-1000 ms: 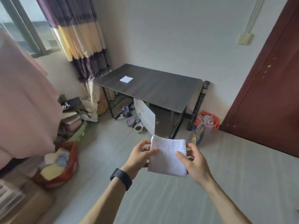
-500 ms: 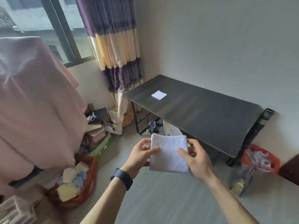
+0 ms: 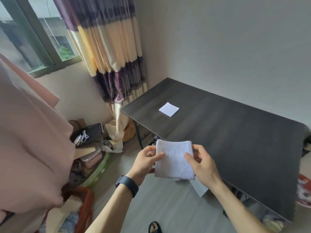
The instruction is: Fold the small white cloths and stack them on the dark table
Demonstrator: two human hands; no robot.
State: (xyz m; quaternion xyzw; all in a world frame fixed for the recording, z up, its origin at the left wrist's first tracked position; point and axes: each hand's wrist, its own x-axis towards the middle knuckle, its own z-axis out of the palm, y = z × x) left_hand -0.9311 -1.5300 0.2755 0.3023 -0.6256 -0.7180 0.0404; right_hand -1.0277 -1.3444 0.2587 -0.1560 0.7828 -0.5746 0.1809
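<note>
Dark table [image 3: 235, 145]; hands [image 3: 144, 163] [image 3: 204, 167] pinch cloth [image 3: 175, 163] (folded).

Striped purple-and-cream curtain [image 3: 111, 47] by my window [image 3: 33, 34], big pink fabric [image 3: 30, 140] on my left, boxes [image 3: 91, 158] piled on the floor [image 3: 168, 202] beside it.

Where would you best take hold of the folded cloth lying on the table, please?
The cloth lies flat on the table, turned so a corner points toward the person. I would probably pinch that near corner between thumb and finger, coming from the table's near edge.
</note>
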